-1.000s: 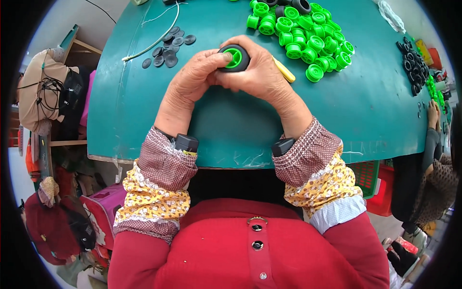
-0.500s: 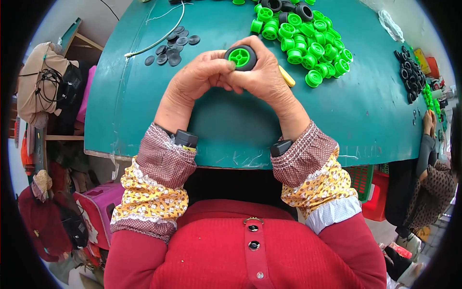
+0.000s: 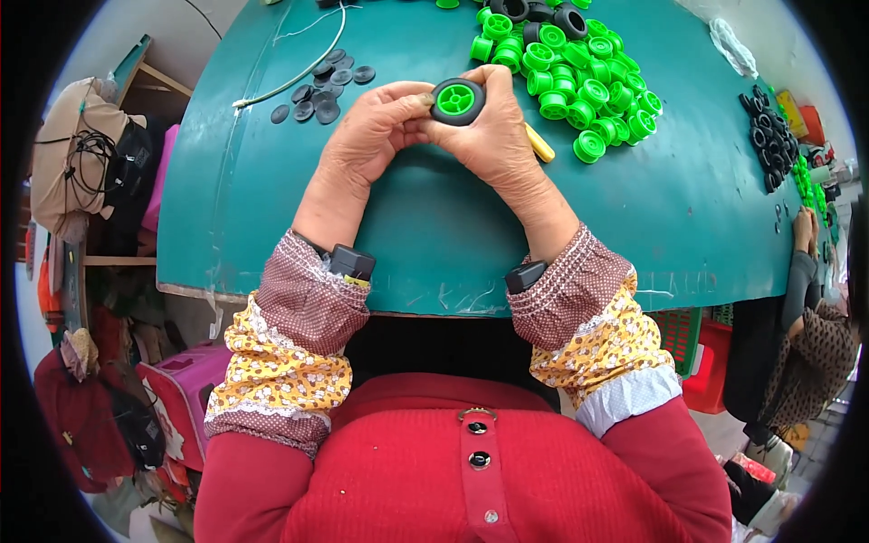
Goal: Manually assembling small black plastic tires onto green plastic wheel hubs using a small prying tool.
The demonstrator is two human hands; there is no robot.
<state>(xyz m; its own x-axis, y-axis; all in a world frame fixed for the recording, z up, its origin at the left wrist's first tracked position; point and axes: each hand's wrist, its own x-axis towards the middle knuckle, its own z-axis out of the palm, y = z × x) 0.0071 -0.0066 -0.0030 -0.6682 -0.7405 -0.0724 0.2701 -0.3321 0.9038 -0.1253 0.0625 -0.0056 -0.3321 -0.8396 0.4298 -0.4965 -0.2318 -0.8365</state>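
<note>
Leftward, black discs (image 3: 327, 112) lie on the table (image 3: 434, 244) near the left hand (image 3: 369, 132), whose fingers bunch at the left rim of the wheel (image 3: 457, 100); pinching or just touching, cannot tell. Wheel sits between both hands, spoked face and axle line turned upward. Right hand (image 3: 493, 136) has more of it, thumb and fingers clamped round its right side. Above, tyres (image 3: 514, 13), cut by the top edge; rightward, a yellow handle (image 3: 540, 145), part hidden, then green hubs (image 3: 594, 93). Wheel's back, underlying fingers: unseen.
</note>
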